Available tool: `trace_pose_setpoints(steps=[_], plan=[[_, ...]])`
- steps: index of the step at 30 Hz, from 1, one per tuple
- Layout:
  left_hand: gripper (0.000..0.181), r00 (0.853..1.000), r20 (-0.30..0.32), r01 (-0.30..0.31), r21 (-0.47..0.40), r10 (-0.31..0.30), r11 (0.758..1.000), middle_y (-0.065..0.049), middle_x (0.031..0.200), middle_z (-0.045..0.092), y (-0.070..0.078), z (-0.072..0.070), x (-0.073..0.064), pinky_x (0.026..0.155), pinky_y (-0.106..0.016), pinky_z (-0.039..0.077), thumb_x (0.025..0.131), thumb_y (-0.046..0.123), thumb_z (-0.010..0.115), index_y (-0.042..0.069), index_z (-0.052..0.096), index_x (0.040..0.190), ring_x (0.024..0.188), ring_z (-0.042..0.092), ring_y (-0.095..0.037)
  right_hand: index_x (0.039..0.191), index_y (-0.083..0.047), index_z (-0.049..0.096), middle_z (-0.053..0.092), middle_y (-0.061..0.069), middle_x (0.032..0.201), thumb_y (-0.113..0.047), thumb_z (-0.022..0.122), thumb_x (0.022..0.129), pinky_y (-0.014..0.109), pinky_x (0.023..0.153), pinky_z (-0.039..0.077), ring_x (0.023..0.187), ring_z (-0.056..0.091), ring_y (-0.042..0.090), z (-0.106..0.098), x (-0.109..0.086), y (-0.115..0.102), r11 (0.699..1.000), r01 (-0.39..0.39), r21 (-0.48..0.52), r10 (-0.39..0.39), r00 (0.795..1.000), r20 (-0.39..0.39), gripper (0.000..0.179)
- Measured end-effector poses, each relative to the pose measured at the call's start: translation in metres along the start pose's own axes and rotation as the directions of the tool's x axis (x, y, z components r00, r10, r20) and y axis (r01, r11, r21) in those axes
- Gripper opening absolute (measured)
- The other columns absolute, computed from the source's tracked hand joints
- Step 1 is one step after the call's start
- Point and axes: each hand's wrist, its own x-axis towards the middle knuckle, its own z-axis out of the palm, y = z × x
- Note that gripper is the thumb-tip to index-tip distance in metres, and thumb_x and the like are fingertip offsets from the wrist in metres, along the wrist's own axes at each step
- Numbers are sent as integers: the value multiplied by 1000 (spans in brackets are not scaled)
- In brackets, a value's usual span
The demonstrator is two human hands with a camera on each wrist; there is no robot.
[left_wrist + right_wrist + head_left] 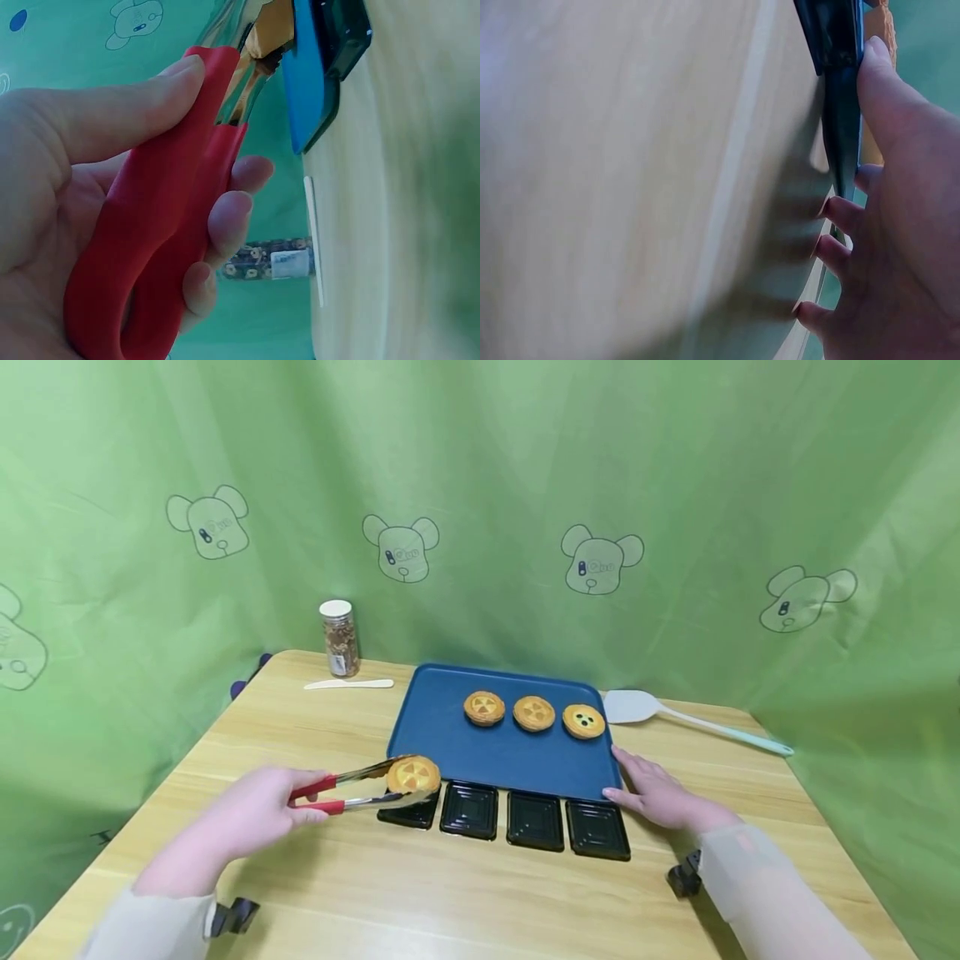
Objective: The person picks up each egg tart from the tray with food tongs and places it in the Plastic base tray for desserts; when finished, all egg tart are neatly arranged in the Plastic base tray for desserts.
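Observation:
My left hand (pixel 258 810) grips metal tongs (pixel 330 795) by their red handles. Between the tongs' tips is an egg tart (pixel 413 774), over the leftmost black square dish (pixel 408 815) and the blue tray's front left corner. The left wrist view shows the thumb on one red handle (pixel 161 176) and curled fingers on the other. Against the right front corner of the blue tray (pixel 450 752) rests my right hand (pixel 656 792), thumb at the front edge, fingers spread along the side. Three more tarts (pixel 534 714) sit in a row on the tray.
Several black dishes (pixel 535 820) line the tray's front edge. A spatula (pixel 633 706) lies right of the tray. At the back left stand a jar (pixel 341 643) with a white lid and, before it, a white plastic knife (pixel 348 684). Green curtain surrounds the table.

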Motion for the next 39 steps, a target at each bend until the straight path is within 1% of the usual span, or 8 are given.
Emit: trace_pose_setpoints(steps=[9, 14, 21, 23, 25, 30, 34, 39], plan=[[54, 999, 6, 32, 26, -32, 999, -8, 110, 70, -2, 13, -7, 69, -38, 43, 81, 32, 81, 8, 68, 128, 78, 54, -18, 156, 2, 16, 24, 37, 151, -62, 46, 97, 70, 105, 17, 136, 22, 57, 6, 2, 9, 999, -51, 11, 51, 998, 46, 92], [54, 999, 1, 40, 21, -40, 999, -11, 114, 69, -2, 17, -8, 74, -41, 46, 82, 31, 81, 7, 68, 128, 81, 57, -18, 156, 1, 16, 25, 36, 151, -63, 47, 97, 70, 105, 19, 135, 23, 57, 11, 2, 15, 999, -42, 9, 41, 999, 33, 92], [54, 998, -7, 59, 22, -59, 998, -9, 112, 69, -5, 24, -8, 69, -37, 41, 81, 29, 82, 8, 67, 128, 75, 51, -18, 156, 1, 18, 26, 39, 149, -57, 50, 98, 72, 102, 20, 133, 24, 60, 10, 1, 13, 1000, -15, 18, 15, 1000, 15, 87], [54, 998, -13, 62, 21, -62, 998, -7, 108, 69, -5, 25, -8, 67, -36, 40, 81, 28, 82, 8, 67, 129, 72, 49, -18, 156, 0, 18, 26, 39, 149, -56, 51, 98, 72, 102, 19, 133, 24, 60, 9, 1, 12, 1000, -17, 22, 16, 1000, 13, 87], [56, 997, -11, 73, 14, -72, 997, -5, 95, 69, -5, 25, -8, 63, -36, 39, 81, 28, 82, 7, 66, 130, 67, 48, -18, 156, 0, 17, 25, 38, 150, -57, 50, 98, 71, 103, 18, 134, 22, 59, 8, 1, 13, 999, -30, 22, 29, 999, 22, 88], [60, 997, -6, 75, 1, -75, 997, 3, 73, 56, -4, 23, -9, 56, -34, 37, 79, 25, 84, 6, 63, 133, 56, 44, -16, 157, 0, 16, 22, 35, 153, -63, 47, 97, 70, 106, 15, 137, 19, 56, 9, 2, 16, 998, -62, 19, 61, 997, 43, 92], [61, 998, -14, 62, -7, -62, 998, 4, 75, 57, -5, 22, -10, 57, -34, 39, 78, 24, 85, 8, 63, 133, 57, 45, -15, 156, 1, 15, 22, 36, 153, -64, 46, 96, 70, 105, 15, 137, 19, 57, 9, 3, 17, 998, -61, 13, 60, 997, 44, 94], [64, 998, -14, 67, -67, -68, 995, 1, 73, 56, -7, 17, -9, 58, -34, 40, 78, 24, 85, 7, 61, 135, 59, 47, -16, 156, 0, 15, 22, 36, 153, -63, 46, 97, 70, 105, 15, 137, 19, 57, 9, 2, 13, 998, -61, 20, 60, 997, 44, 92]])
